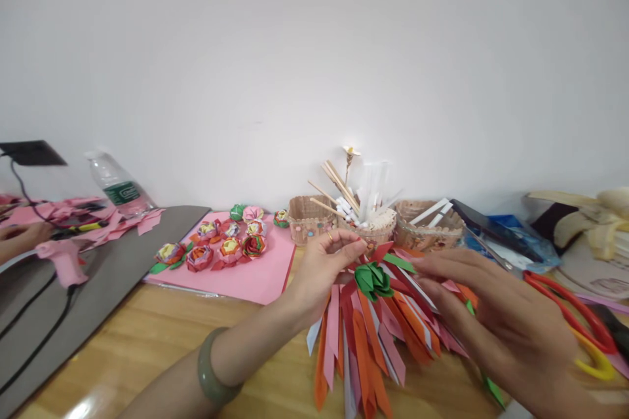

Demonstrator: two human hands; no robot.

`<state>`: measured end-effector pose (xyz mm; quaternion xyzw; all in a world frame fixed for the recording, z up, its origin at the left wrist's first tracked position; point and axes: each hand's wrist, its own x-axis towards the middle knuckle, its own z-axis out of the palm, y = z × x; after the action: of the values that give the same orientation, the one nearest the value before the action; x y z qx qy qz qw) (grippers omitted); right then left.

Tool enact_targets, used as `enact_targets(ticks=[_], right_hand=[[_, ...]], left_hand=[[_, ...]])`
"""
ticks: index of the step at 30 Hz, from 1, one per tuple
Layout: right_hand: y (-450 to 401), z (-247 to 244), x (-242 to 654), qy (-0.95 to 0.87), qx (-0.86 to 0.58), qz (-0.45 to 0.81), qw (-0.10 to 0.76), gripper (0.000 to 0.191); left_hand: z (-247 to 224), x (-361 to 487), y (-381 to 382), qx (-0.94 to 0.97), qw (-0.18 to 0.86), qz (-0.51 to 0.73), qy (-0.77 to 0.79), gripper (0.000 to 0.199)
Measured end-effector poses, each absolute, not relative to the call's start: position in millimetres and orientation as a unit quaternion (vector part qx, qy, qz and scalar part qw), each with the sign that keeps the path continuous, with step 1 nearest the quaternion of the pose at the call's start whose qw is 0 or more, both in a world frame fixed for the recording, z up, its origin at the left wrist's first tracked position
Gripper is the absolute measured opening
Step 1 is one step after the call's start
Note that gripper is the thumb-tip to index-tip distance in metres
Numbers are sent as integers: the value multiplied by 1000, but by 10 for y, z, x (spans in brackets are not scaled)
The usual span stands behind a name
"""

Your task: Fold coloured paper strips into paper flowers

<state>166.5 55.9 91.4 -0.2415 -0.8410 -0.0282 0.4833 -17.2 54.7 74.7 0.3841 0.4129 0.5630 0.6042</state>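
My left hand point(324, 268), with a ring and a green bangle, pinches the edge of a folded paper flower point(373, 281) with a green centre and red strips around it. From the right, my right hand point(496, 314) has its thumb and fingertips closed on a green paper strip point(399, 263) at the flower's side. Below the flower, many folded paper strips point(363, 353) in orange, pink, red and white fan out over the table. The left fingertips partly hide the flower's upper edge.
Finished paper flowers lie on a pink sheet point(255, 281). Woven baskets point(307, 222) hold sticks and white rolls by the wall. A pink glue gun point(63, 262), a bottle point(118, 186) and another person's hand point(22, 239) are at left; red-handled scissors point(565, 301) and a banana peel point(565, 209) at right.
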Motion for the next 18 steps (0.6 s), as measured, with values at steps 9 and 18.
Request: enact_targets(ticks=[9,18], right_hand=[[648,858,1535,-883,-170,-19,438,8],[521,681,1458,-880,-207,-70,421,7]], left_hand=[[732,-102,522,361,612,580,398,28],[677,-38,465,393,521,605,456,22]])
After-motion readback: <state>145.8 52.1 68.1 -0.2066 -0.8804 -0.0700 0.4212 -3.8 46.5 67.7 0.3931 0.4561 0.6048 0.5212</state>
